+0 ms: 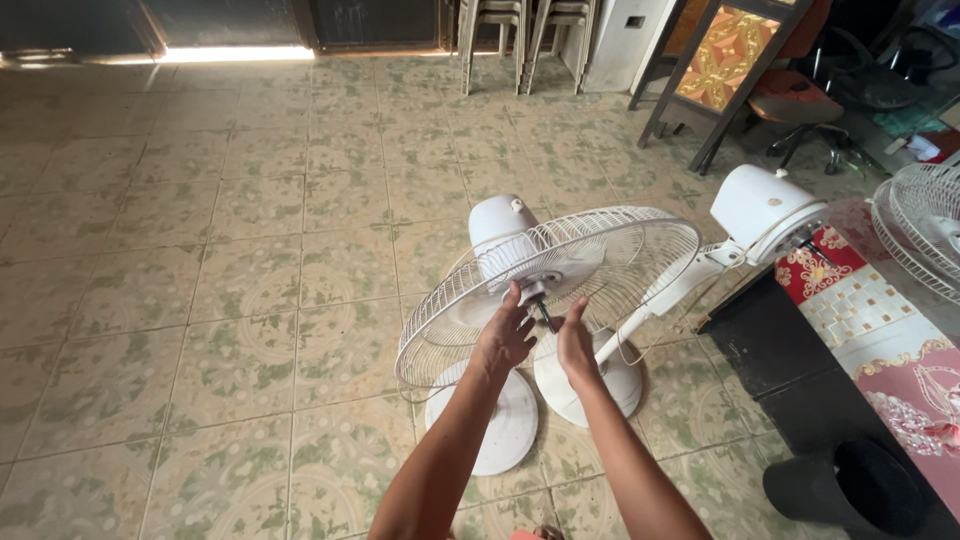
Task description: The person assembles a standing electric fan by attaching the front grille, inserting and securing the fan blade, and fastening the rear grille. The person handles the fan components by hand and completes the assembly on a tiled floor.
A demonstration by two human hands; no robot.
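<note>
Both bare arms reach forward over a floor (230, 300) of square glazed tiles, pale cream with a worn green leaf pattern and dark grout lines; the left hand (503, 338) rests its fingertips against the hub at the middle of a white wire fan guard (600, 255), fingers loosely bent and closed on nothing that can be made out; the right hand (577, 345) stands edge-on just beside it, palm turned inward, fingers together and half curled, close to a short dark shaft (543, 315) that sticks out of the hub, though whether it touches the shaft cannot be told. The guard is a shallow round dish of thin radial wires with a rim ring, tilted so its open face looks up and toward the person; behind it sits a smooth rounded white plastic motor housing (502, 222). Under the hands lie two flat round white plastic bases (505, 430), side by side and overlapping in view. A second white fan (765, 205), bare of its guard, leans on a slanting stem to the right; its smooth boxy head is near a low table (860, 300) covered with a red, white and pink patterned cloth; another wire guard (925, 225) shows at the right edge. A black bucket (845, 490) stands on the floor at lower right; stacked plastic chairs (520, 35) are at the far wall.
</note>
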